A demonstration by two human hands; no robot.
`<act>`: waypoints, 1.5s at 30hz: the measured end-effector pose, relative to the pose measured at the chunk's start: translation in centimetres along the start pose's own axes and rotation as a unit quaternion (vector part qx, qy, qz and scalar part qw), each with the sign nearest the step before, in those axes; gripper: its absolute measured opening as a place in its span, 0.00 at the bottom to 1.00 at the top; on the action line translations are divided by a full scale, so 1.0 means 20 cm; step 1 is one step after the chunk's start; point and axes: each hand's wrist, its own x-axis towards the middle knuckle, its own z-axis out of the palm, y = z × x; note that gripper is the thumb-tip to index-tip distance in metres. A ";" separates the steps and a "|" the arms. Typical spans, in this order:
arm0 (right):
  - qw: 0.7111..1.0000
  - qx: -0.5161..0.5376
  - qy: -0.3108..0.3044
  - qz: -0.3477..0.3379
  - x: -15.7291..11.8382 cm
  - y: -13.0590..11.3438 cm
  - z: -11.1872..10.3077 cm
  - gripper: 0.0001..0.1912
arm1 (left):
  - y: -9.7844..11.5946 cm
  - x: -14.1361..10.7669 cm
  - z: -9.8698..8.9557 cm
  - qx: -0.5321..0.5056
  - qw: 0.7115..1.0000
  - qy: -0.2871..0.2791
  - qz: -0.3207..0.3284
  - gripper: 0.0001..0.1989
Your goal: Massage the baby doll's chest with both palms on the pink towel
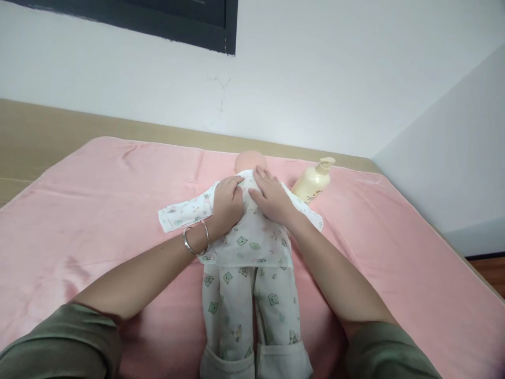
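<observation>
A baby doll [252, 247] lies stretched out in front of me, its bald head [251, 159] at the far end. It wears a white long-sleeved top and white trousers [274, 310], both printed with small green animals. My left hand [229, 204] rests on the left side of the doll's upper body, fingers turned inward. Opposite it, my right hand [273, 196] lies flat there with its fingers stretched out towards the head. Both palms touch the top's cloth and hide part of it. Two silver bangles [197, 238] circle my left wrist.
A pink blanket [130, 210] lies under the doll on a wooden surface [51, 126]. Beyond the doll's right sleeve, a cream pump bottle [313, 181] leans to one side. White walls [315, 79] stand behind and to the right, with a dark frame [189, 31] at the upper left.
</observation>
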 end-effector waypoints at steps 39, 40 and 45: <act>0.992 -0.057 0.050 0.098 -0.09 -0.12 0.02 0.38 | 0.00 0.00 0.00 0.025 0.999 -0.019 0.004 0.19; 0.990 -0.078 0.073 0.089 -0.13 -0.16 0.04 0.36 | 0.00 0.00 0.00 0.024 0.999 -0.022 0.002 0.19; 0.989 -0.105 0.085 -0.053 -0.20 -0.25 0.09 0.30 | 0.01 0.01 -0.02 0.021 0.999 -0.033 -0.012 0.18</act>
